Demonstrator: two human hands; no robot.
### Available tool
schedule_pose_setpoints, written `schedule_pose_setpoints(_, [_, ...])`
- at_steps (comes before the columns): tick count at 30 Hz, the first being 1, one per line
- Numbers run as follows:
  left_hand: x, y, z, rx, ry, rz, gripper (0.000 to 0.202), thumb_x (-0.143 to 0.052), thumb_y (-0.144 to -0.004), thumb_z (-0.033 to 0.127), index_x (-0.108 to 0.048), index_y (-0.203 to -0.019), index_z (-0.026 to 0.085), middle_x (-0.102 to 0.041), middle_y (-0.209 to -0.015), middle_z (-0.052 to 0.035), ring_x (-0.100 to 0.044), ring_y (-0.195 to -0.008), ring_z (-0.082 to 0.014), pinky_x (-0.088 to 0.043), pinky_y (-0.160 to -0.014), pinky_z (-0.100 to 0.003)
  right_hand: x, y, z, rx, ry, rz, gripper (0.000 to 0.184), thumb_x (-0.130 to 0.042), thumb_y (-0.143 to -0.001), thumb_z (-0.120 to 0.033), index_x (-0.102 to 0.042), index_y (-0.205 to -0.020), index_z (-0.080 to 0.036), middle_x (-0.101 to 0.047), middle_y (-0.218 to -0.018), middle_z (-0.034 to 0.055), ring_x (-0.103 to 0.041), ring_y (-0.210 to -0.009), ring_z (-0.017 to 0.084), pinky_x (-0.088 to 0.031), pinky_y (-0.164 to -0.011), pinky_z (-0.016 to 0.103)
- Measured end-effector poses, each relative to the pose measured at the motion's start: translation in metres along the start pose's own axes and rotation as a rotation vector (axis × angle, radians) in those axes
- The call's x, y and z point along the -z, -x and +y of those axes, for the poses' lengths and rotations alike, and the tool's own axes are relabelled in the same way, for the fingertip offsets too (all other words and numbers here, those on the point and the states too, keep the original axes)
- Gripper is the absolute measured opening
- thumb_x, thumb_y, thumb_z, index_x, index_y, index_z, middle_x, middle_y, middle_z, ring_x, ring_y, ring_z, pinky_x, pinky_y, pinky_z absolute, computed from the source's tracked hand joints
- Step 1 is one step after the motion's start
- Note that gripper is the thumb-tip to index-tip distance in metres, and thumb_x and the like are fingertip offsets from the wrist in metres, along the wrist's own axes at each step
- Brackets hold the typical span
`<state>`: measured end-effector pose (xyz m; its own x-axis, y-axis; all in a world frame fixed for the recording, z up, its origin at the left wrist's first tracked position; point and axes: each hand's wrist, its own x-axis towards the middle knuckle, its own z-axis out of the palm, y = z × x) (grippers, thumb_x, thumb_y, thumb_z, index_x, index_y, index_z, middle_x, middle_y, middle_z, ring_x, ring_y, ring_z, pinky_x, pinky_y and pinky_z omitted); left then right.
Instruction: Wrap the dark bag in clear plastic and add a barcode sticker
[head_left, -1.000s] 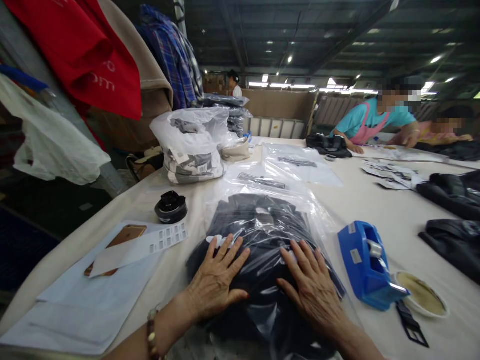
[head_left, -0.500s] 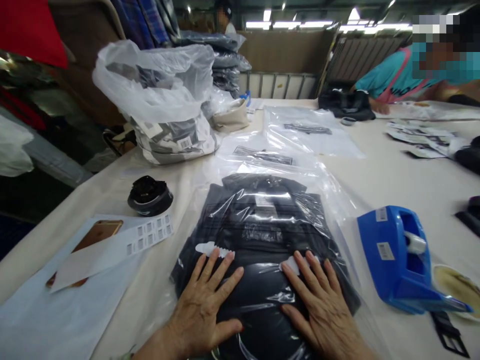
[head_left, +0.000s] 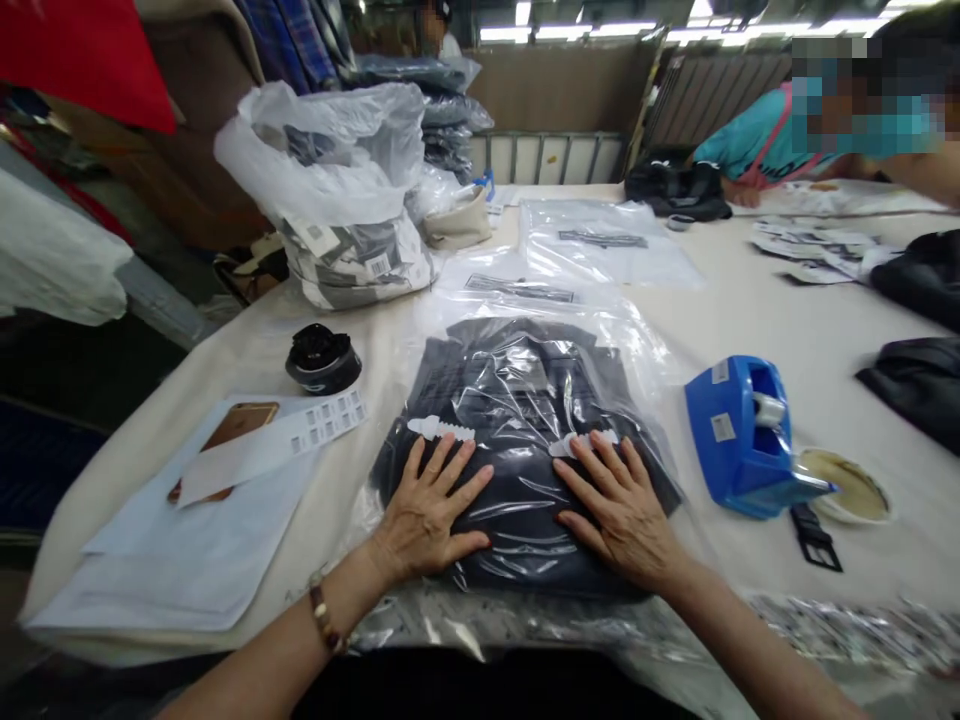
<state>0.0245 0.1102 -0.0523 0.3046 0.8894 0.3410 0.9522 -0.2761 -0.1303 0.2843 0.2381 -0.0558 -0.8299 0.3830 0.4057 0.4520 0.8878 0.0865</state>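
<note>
Left hand [head_left: 431, 510] and right hand [head_left: 619, 515] lie flat, apart, on one dark garment [head_left: 517, 400] in a clear plastic bag [head_left: 637, 345]; one blue tape dispenser [head_left: 739, 435] sits right.

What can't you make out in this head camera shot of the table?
Head view:
The dark garment in the clear plastic bag: glare, the left hand and the right hand hide its details.
The sticker strip: its labels are too small to read.
The phone: partly covered by a white paper slip.
The black garment: cut off by the right edge.
</note>
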Motion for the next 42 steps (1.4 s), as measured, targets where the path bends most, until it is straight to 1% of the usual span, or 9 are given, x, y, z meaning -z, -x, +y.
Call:
schedule_pose_setpoints(3, [0.006,0.004,0.001,-0.104,-0.054,0.027,0.065,-0.05,-0.081,0.059,-0.041,-0.135,0.024,-0.042,-0.14,-0.0145,-0.02,-0.136,-0.0353,-0.002,-0.108,-0.057,0.008,0.015,-0.004,0.107,0.035,0.002,0.048,-0.047,-0.089,-0.04,-0.042,-0.134,-0.025,-0.042,-0.142,0.0043,-0.018,-0.139,0.027,-0.011,-0.112,0.054])
schedule_pose_setpoints(9, [0.01,0.011,0.004,-0.21,-0.085,0.012,0.072,-0.043,-0.079,0.069,-0.037,-0.138,0.027,-0.041,-0.139,-0.0171,-0.025,-0.133,-0.0401,-0.007,-0.105,-0.061,0.018,0.041,-0.01,0.203,0.045,-0.058,0.07,-0.045,-0.084,-0.061,-0.033,-0.14,-0.021,-0.037,-0.145,0.0044,-0.014,-0.139,0.029,-0.003,-0.112,0.054])
schedule_pose_setpoints(18, [0.011,0.013,0.011,-0.278,-0.092,0.005,0.071,-0.044,-0.08,0.066,-0.034,-0.139,0.028,-0.039,-0.14,-0.0202,-0.033,-0.129,-0.0423,-0.019,-0.102,-0.062,0.011,0.043,-0.008,0.233,0.077,-0.032,0.069,-0.047,-0.084,-0.058,-0.032,-0.14,-0.021,-0.038,-0.144,0.006,-0.019,-0.137,0.03,-0.012,-0.11,0.056])
schedule_pose_setpoints(23, [0.016,0.002,0.01,-0.253,-0.083,-0.073,0.071,-0.047,-0.08,0.064,-0.032,-0.139,0.027,-0.038,-0.14,-0.0202,-0.033,-0.129,-0.042,-0.023,-0.101,-0.064,0.008,0.038,-0.003,0.211,0.106,-0.011,0.065,-0.051,-0.084,-0.053,-0.036,-0.138,-0.021,-0.041,-0.143,0.0066,-0.024,-0.136,0.029,-0.014,-0.11,0.055])
schedule_pose_setpoints(26, [0.02,-0.004,0.019,-0.245,-0.074,-0.109,0.069,-0.048,-0.083,0.057,-0.029,-0.141,0.024,-0.035,-0.143,-0.0202,-0.03,-0.132,-0.0384,-0.021,-0.103,-0.063,0.005,0.038,-0.004,0.187,0.106,0.001,0.064,-0.052,-0.084,-0.051,-0.037,-0.138,-0.021,-0.041,-0.143,0.0063,-0.024,-0.136,0.029,-0.014,-0.11,0.055])
schedule_pose_setpoints(30, [0.012,-0.012,0.041,-0.394,-0.037,-0.06,0.049,-0.04,-0.092,0.034,-0.029,-0.14,0.026,-0.035,-0.145,-0.0109,-0.029,-0.134,-0.0289,-0.022,-0.107,-0.055,0.001,0.041,-0.006,0.171,0.078,0.035,0.062,-0.051,-0.085,-0.051,-0.038,-0.137,-0.022,-0.043,-0.141,0.0058,-0.025,-0.136,0.028,-0.017,-0.11,0.055])
schedule_pose_setpoints(36, [-0.007,-0.017,0.052,-0.415,0.045,-0.078,0.05,-0.036,-0.092,0.023,-0.026,-0.141,0.027,-0.034,-0.146,-0.011,-0.032,-0.133,-0.0294,-0.028,-0.105,-0.055,0.009,0.067,-0.021,0.096,0.018,0.106,0.052,-0.055,-0.086,-0.033,-0.041,-0.134,-0.017,-0.046,-0.138,0.01,-0.029,-0.134,0.029,-0.025,-0.107,0.056])
schedule_pose_setpoints(39, [-0.008,-0.018,0.05,-0.417,0.07,-0.081,0.05,-0.035,-0.092,0.023,-0.026,-0.141,0.028,-0.035,-0.145,-0.0126,-0.032,-0.133,-0.0304,-0.029,-0.104,-0.055,0.016,0.098,-0.042,0.089,-0.104,0.181,0.045,-0.057,-0.084,-0.023,-0.049,-0.127,-0.013,-0.057,-0.126,0.0118,-0.041,-0.127,0.025,-0.03,-0.106,0.046])
schedule_pose_setpoints(42, [-0.007,-0.021,0.048,-0.421,0.08,-0.078,0.049,-0.036,-0.091,0.021,-0.029,-0.139,0.028,-0.037,-0.143,-0.0133,-0.035,-0.131,-0.031,-0.031,-0.103,-0.056,0.016,0.129,-0.064,0.034,-0.21,0.279,0.028,-0.048,-0.087,-0.012,-0.062,-0.111,-0.016,-0.068,-0.106,0.0059,-0.054,-0.11,0.016,-0.032,-0.102,0.034])
